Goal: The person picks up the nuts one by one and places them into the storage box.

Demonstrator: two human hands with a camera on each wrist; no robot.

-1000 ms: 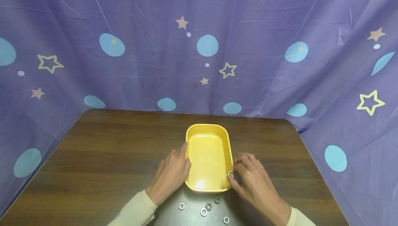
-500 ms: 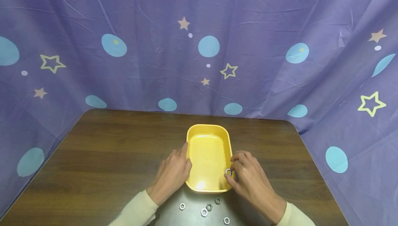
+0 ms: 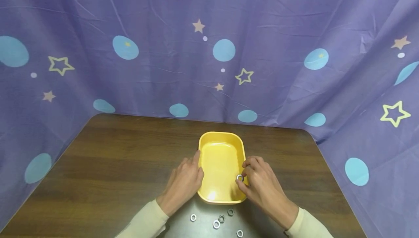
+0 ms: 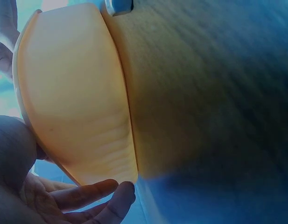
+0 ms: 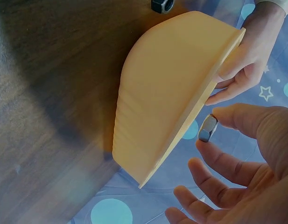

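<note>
Nut [image 5: 208,128] over yellow tray [image 3: 216,165], five nuts [image 3: 219,219] nearby

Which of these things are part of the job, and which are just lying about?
Part of the job:
metal nut, pinched by the right hand
yellow tray, held by the left hand
five loose nuts, matching the pinched one, so probably

Just surroundings:
brown table
patterned purple curtain

Yellow tray [image 3: 218,169], held nut [image 5: 208,128], 5 loose nuts [image 3: 219,225]
</note>
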